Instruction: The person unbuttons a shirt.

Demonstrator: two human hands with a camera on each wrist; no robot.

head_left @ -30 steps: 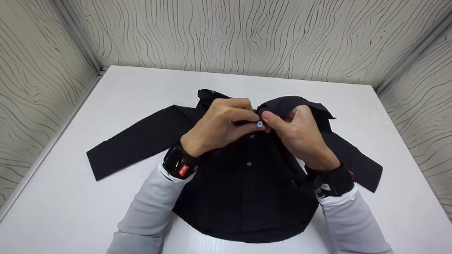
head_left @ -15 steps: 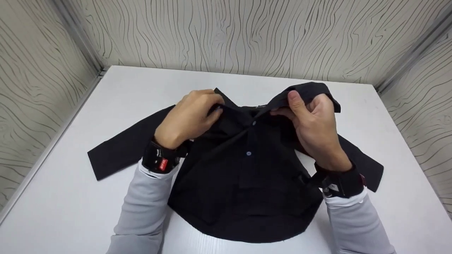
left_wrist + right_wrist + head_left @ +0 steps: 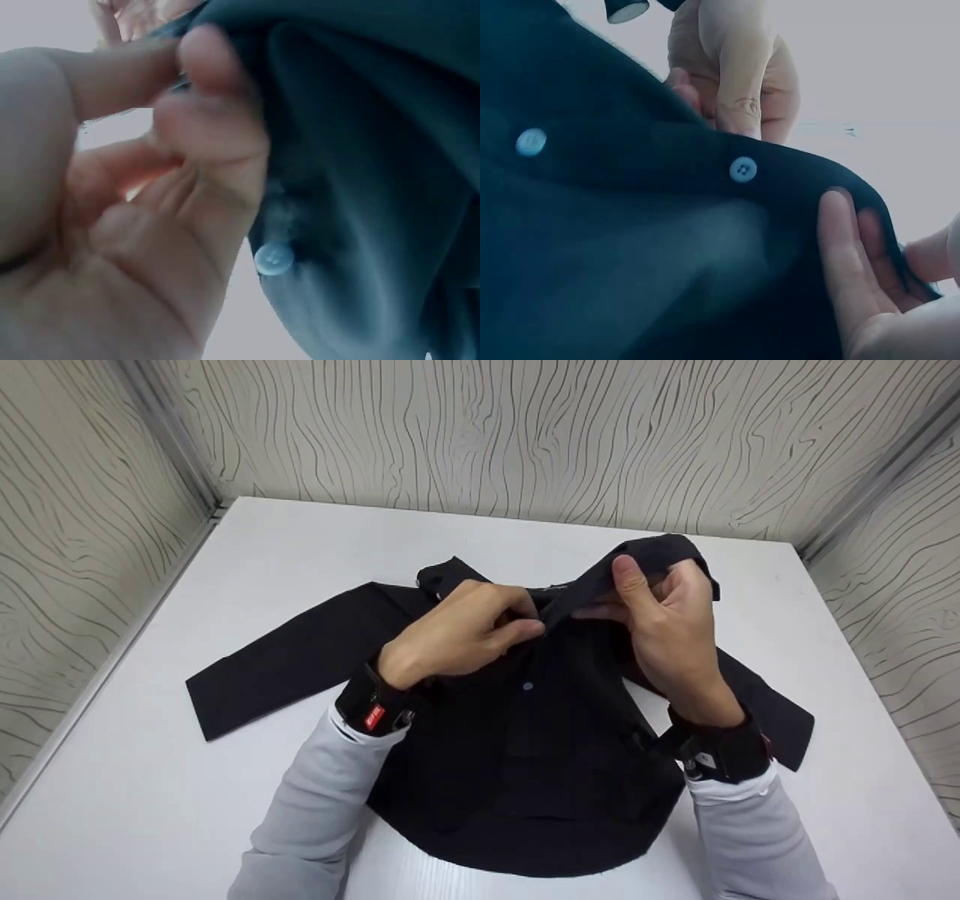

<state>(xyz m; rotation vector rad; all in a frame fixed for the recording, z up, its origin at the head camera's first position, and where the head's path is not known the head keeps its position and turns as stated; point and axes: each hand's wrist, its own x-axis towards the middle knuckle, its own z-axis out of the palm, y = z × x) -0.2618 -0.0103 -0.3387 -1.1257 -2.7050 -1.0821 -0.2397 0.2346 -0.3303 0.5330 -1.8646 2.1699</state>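
A black long-sleeved shirt (image 3: pixel 480 765) lies front up with its collar end away from me. My left hand (image 3: pixel 461 634) pinches the front edge just below the neck opening with thumb and fingertips. My right hand (image 3: pixel 671 637) holds up the right front edge near the collar (image 3: pixel 660 551), thumb on top and other fingers behind. A pale blue button (image 3: pixel 528 686) shows lower on the placket. In the right wrist view a four-hole button (image 3: pixel 742 169) sits close to the left thumb. The left wrist view shows a button (image 3: pixel 274 259) beside the blurred left fingertips.
The shirt rests on a white table (image 3: pixel 135 825). One sleeve (image 3: pixel 281 660) stretches to the left, the other (image 3: pixel 772 712) to the right. Wood-grain patterned panels (image 3: pixel 465 435) enclose the back and sides. Each wrist wears a black strap (image 3: pixel 375 701) with a camera.
Both hands first met at a button by the neck. They then drew apart, spreading the fronts. My left hand has since come back to the middle edge; the right stays raised with its front edge.
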